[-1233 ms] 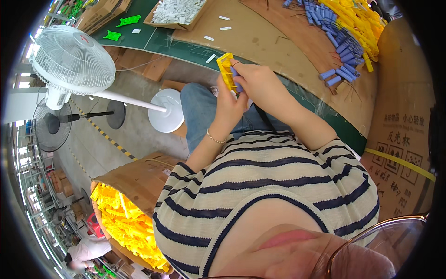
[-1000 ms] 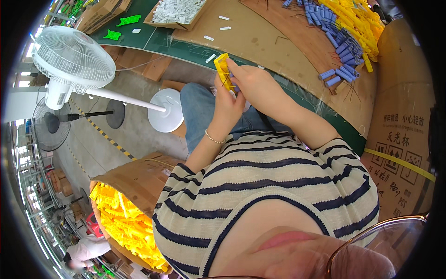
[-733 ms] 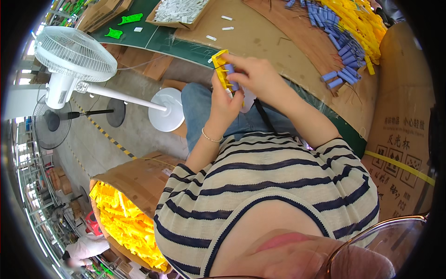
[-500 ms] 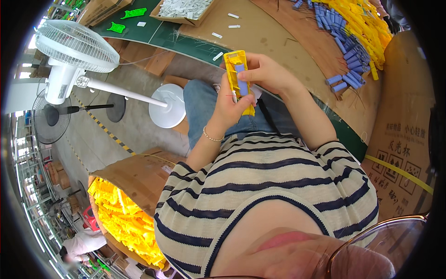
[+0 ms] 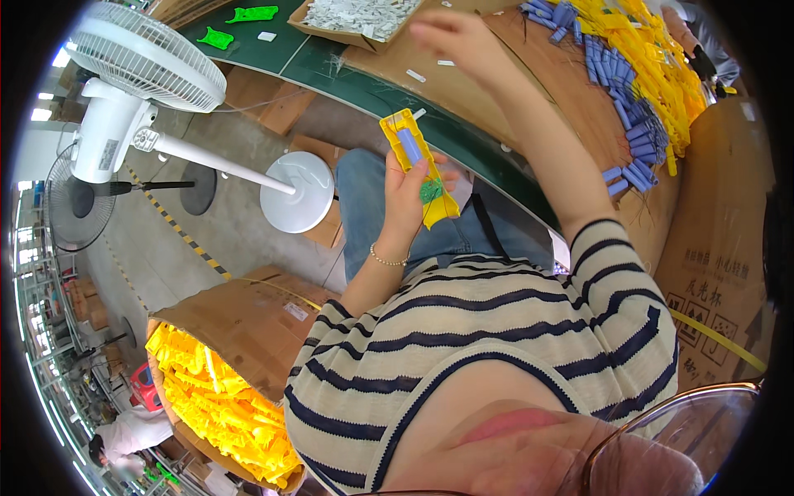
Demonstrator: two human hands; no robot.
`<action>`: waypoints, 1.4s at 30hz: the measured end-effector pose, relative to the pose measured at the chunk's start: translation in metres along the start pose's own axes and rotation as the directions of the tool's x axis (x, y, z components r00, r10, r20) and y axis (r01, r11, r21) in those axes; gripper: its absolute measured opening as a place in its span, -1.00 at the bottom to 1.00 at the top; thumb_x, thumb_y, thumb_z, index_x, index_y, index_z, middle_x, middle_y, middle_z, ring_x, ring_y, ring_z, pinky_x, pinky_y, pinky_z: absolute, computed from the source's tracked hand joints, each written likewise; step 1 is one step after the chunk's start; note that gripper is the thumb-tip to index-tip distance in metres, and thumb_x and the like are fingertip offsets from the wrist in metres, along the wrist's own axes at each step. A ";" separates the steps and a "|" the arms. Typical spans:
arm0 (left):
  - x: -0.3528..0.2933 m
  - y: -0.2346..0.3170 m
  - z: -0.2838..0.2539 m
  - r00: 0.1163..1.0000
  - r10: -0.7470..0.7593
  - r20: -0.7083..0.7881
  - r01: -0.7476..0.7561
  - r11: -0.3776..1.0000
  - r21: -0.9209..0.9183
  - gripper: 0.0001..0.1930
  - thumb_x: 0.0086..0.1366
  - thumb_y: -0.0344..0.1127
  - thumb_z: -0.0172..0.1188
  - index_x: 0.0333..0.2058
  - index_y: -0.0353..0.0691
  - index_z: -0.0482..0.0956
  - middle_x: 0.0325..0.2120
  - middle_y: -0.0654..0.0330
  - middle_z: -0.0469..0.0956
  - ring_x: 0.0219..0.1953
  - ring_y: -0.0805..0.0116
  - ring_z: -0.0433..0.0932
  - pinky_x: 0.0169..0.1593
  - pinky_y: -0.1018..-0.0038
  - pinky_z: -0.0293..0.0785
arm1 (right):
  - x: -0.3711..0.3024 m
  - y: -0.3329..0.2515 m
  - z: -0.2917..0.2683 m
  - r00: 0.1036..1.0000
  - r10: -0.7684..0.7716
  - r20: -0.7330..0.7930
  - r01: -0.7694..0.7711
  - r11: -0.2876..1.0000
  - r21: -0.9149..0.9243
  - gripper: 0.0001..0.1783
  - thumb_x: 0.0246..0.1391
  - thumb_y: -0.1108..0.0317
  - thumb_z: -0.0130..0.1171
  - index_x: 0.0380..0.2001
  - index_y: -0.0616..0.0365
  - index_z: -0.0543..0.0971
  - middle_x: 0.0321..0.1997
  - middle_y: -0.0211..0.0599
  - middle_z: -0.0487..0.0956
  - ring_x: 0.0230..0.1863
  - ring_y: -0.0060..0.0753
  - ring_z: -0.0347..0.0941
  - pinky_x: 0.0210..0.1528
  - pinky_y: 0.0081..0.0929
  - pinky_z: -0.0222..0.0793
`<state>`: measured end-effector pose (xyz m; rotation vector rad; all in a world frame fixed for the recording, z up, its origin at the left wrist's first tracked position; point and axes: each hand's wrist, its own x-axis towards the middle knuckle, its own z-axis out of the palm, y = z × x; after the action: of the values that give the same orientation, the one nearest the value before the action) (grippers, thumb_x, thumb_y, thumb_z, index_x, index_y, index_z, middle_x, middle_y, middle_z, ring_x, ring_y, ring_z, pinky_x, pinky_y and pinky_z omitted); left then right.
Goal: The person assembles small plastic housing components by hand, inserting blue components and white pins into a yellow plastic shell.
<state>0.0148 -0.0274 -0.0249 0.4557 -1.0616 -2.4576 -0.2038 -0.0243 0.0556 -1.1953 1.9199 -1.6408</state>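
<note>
My left hand (image 5: 404,194) grips a long yellow plastic housing (image 5: 445,207) above my lap, its open side facing up. A blue cylindrical cell (image 5: 409,145) lies in the housing's upper half. Further down, beside my thumb, sits a small green circuit board (image 5: 431,191); thin wires run near it. My right hand (image 5: 463,45) is stretched out over the table, apart from the housing, with its fingers extended and nothing visible in them. Close to its fingertips stands a cardboard box of small white parts (image 5: 364,40).
Blue cells with wires (image 5: 633,136) and a pile of yellow housings (image 5: 653,62) lie at the table's right. Green plastic pieces (image 5: 252,14) rest at the far left. A white fan (image 5: 145,66) stands left; a carton of yellow parts (image 5: 240,310) is at lower left.
My right hand has let go of the housing and moved up and out over the table. The left hand still holds the housing, now tilted more, and the green board has come into view.
</note>
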 end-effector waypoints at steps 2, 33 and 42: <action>0.001 0.004 -0.009 1.000 0.003 0.021 -0.005 0.998 0.055 -0.69 0.32 -0.30 -0.07 0.01 -0.14 0.18 -0.23 0.04 0.45 -0.40 0.25 0.57 -0.37 0.41 0.56 | 0.068 0.015 0.004 0.962 -0.268 -0.059 0.207 0.848 -0.487 -0.81 -0.08 0.41 0.11 -0.37 0.20 0.62 -0.39 -0.05 0.59 -0.30 -0.14 0.55 -0.26 -0.29 0.44; -0.003 0.017 0.010 0.991 0.113 0.077 -0.127 0.969 0.212 -0.71 0.30 -0.40 -0.10 -0.01 -0.20 0.17 -0.22 0.09 0.42 -0.41 0.40 0.52 -0.37 0.51 0.51 | -0.094 -0.053 -0.018 0.988 0.009 0.154 0.011 0.992 -0.127 -0.82 -0.01 0.49 0.19 -0.29 0.31 0.57 -0.45 -0.39 0.57 -0.42 -0.66 0.43 -0.37 -0.68 0.35; -0.024 0.008 0.043 0.975 0.035 0.219 -0.142 0.857 0.495 -0.75 0.29 -0.44 -0.07 -0.08 -0.26 0.16 -0.26 0.13 0.41 -0.43 0.48 0.48 -0.34 0.55 0.46 | -0.121 -0.041 -0.023 0.983 0.124 0.134 -0.120 0.992 -0.035 -0.87 -0.04 0.51 0.24 -0.38 0.32 0.55 -0.43 -0.34 0.59 -0.43 -0.67 0.46 -0.37 -0.70 0.38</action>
<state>0.0179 0.0060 0.0127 0.3006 -1.7922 -2.1523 -0.1346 0.0847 0.0699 -1.1445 1.8962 -1.4380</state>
